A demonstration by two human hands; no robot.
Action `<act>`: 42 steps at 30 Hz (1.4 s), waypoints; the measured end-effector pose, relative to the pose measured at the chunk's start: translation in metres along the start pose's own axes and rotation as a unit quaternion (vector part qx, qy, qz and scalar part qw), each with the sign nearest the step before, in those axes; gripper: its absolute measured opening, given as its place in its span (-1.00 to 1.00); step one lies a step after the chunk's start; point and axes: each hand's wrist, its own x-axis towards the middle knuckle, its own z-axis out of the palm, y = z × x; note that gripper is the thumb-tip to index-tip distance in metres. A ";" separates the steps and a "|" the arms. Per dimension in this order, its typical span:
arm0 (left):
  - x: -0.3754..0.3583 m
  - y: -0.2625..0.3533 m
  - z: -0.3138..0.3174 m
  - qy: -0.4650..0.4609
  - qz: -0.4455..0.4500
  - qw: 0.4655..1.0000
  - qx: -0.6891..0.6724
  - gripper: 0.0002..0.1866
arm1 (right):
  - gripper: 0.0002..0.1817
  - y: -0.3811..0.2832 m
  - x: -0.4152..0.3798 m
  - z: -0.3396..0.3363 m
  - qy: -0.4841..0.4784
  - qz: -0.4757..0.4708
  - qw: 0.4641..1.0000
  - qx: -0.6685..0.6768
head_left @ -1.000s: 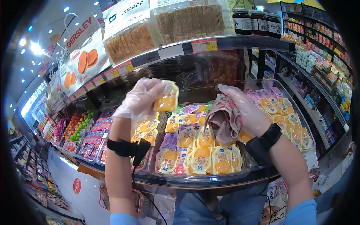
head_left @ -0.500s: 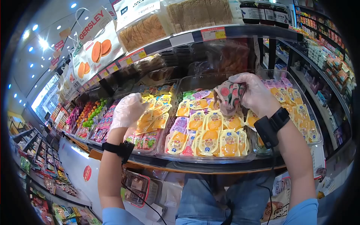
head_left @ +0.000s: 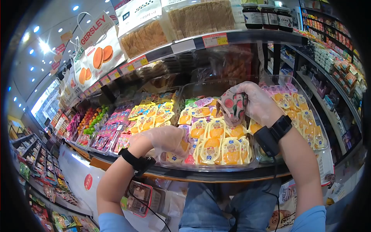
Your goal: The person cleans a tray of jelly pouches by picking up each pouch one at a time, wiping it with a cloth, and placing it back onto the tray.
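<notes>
My right hand [head_left: 258, 103], in a thin clear glove, is closed around a bunched cloth [head_left: 233, 107] with red round and green prints. It holds the cloth above the back right of the middle clear tray [head_left: 210, 167]. That tray is filled with yellow-edged snack packets [head_left: 215, 129] showing orange centres, with purple and pink ones among them. My left hand [head_left: 167, 140], also gloved, reaches over the tray's front left corner, right at a packet there. Its fingers bend down toward the packets and are largely hidden, so I cannot tell whether they grip one.
A shelf above carries bagged bread [head_left: 201, 19], dark jars [head_left: 253, 16] and a white paper bag [head_left: 100, 54]. More snack trays stand on both sides, including the right tray [head_left: 326, 145]. A basket [head_left: 141, 198] sits below the counter's front edge.
My left hand has moved right and toward me, from over the left tray to the middle tray's front left corner. My right hand still holds the cloth in nearly the same place.
</notes>
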 end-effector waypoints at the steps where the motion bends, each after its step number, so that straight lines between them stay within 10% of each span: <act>1: -0.001 0.003 -0.002 0.003 0.001 1.000 0.003 -0.30 | -0.91 0.001 0.003 0.000 0.000 -0.004 1.000 -0.001; 4: -0.003 0.009 -0.010 0.054 -0.016 0.998 0.028 -0.38 | -0.91 0.006 0.010 0.006 0.186 -0.018 0.981 0.051; 7: 0.004 0.005 -0.024 0.176 0.048 0.983 -0.027 -0.51 | -0.85 0.007 0.008 0.004 0.139 0.001 0.990 0.018; 12: 0.042 0.031 -0.058 0.617 0.142 0.770 -0.081 -0.79 | -0.86 0.008 -0.003 0.014 0.084 0.013 0.996 0.022; 16: 0.075 0.050 -0.067 0.669 0.231 0.705 0.044 -0.75 | -0.83 0.004 0.001 0.016 0.062 -0.083 0.991 0.089; 23: 0.092 0.059 -0.045 0.508 0.321 0.795 -0.077 -0.52 | -0.75 0.007 -0.004 0.011 0.014 -0.163 0.984 0.069; 24: 0.092 0.056 -0.043 0.479 0.356 0.798 -0.082 -0.46 | -0.70 0.009 -0.020 0.023 0.100 -0.291 0.909 -0.280; 25: 0.094 0.055 -0.038 0.475 0.353 0.801 -0.091 -0.46 | -0.70 0.013 -0.019 0.015 0.101 -0.281 0.912 -0.280; 27: 0.096 0.054 -0.031 0.489 0.365 0.785 -0.111 -0.45 | -0.55 0.011 -0.015 0.000 0.143 -0.482 0.604 -0.618; 28: 0.090 0.057 -0.034 0.454 0.344 0.815 -0.109 -0.43 | -0.49 0.017 -0.009 0.011 0.063 -0.409 0.867 -0.278; 32: 0.098 0.061 -0.031 0.499 0.309 0.808 -0.050 -0.44 | -0.50 0.008 -0.007 0.009 0.009 -0.380 0.853 -0.357; 34: 0.099 0.060 -0.030 0.509 0.304 0.804 -0.043 -0.45 | -0.80 0.007 -0.009 0.010 0.070 -0.493 0.616 -0.610; 35: 0.099 0.059 -0.029 0.519 0.299 0.800 -0.033 -0.45 | -0.80 0.010 -0.005 0.014 0.069 -0.492 0.617 -0.610; 37: 0.101 0.055 -0.029 0.537 0.296 0.789 -0.042 -0.46 | -0.75 0.016 0.005 0.026 0.033 -0.312 0.930 -0.190; 42: 0.105 0.045 -0.034 0.543 0.300 0.780 -0.079 -0.46 | -0.76 0.014 -0.006 0.038 0.004 -0.117 0.992 0.056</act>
